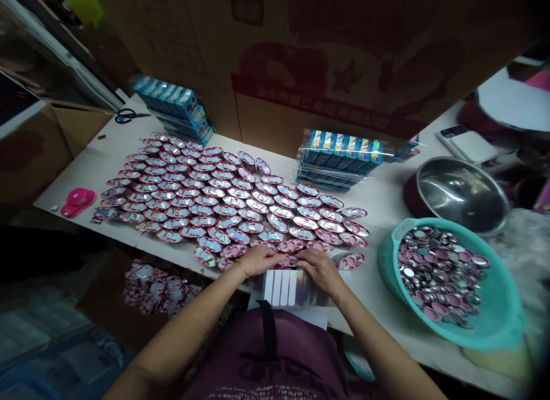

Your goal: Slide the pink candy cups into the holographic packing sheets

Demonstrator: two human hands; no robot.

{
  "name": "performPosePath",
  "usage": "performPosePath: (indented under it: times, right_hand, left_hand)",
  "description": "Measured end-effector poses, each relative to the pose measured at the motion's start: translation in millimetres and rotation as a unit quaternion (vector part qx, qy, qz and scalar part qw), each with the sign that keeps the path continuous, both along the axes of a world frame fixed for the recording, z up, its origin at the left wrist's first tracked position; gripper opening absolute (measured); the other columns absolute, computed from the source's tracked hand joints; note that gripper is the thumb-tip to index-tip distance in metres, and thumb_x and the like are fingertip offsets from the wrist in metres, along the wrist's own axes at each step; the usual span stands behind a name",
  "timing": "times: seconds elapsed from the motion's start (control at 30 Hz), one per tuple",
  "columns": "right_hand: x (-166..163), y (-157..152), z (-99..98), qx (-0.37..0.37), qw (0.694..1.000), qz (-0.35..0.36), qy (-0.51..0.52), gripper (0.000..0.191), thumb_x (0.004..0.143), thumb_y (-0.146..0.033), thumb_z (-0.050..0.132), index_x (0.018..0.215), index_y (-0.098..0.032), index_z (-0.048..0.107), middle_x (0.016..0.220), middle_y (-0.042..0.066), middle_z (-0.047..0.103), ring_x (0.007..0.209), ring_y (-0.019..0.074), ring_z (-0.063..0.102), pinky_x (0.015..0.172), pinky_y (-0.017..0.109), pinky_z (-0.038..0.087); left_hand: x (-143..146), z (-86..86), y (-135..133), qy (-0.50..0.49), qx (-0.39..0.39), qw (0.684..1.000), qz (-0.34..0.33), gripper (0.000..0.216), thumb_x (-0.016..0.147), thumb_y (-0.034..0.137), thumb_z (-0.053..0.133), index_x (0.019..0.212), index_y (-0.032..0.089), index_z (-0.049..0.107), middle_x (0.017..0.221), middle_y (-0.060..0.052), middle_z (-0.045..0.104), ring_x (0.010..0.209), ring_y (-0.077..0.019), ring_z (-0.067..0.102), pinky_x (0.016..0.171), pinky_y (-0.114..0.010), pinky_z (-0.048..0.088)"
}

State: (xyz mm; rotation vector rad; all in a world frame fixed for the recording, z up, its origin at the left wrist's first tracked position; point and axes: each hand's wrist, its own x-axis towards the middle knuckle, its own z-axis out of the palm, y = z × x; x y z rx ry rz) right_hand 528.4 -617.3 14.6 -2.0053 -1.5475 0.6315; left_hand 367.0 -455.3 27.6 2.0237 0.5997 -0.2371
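Both my hands work at the front of the table, on a stack of oval red-edged cards with a pink disc on top. My left hand, a thin gold bangle at its wrist, has its fingers closed at the stack's left end. At the right end, the fingers and thumb of my right hand close around it. Their fingertips partly hide the stack. Below them lies a shiny sticker sheet with white strips. Many similar oval stacks fill the table behind; several in front show pink discs.
A turquoise basin of small metallic and pink discs stands right, beside a steel bowl and a phone. Blue packs stand before a large carton. Scissors and a pink tape dispenser lie left.
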Motion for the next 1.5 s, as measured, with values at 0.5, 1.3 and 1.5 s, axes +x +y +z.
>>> performPosePath:
  times: [0.5,1.3,1.5]
  right_hand:
    - [-18.4,-14.4,-12.5,0.085,0.949,0.147,-0.265,0.040,0.085,-0.010,0.036,0.124,-0.016,0.045,0.111,0.012,0.055,0.094,0.0221,0.049,0.080,0.040,0.039]
    - [-52.4,68.0,32.4,0.033,0.749,-0.286,0.597,0.021,0.061,-0.035,0.068,0.067,-0.016,0.060,0.057,-0.001,0.056,0.052,0.0102,0.048,0.052,0.023,0.036]
    - [-93.0,87.2,8.3,0.022,0.770,-0.295,0.565,0.024,0.059,-0.035,0.070,0.072,-0.017,0.061,0.058,-0.004,0.057,0.051,0.0091,0.047,0.053,0.023,0.036]
  left_hand:
    - [21.9,-14.3,-11.0,-0.012,-0.026,0.999,-0.022,0.020,0.068,0.027,0.054,0.053,0.015,0.061,0.044,0.003,0.047,0.049,-0.0084,0.037,0.048,-0.019,0.025]
    - [-23.6,-11.6,-3.4,-0.172,-0.325,0.870,0.328,0.036,0.075,0.040,0.051,0.093,0.013,0.065,0.098,-0.008,0.065,0.091,-0.0185,0.058,0.080,-0.029,0.042]
    - [-70.6,-10.7,-12.4,-0.124,-0.336,0.785,0.506,0.036,0.057,0.038,0.070,0.081,0.011,0.064,0.068,-0.003,0.063,0.054,-0.0077,0.051,0.052,-0.019,0.037]
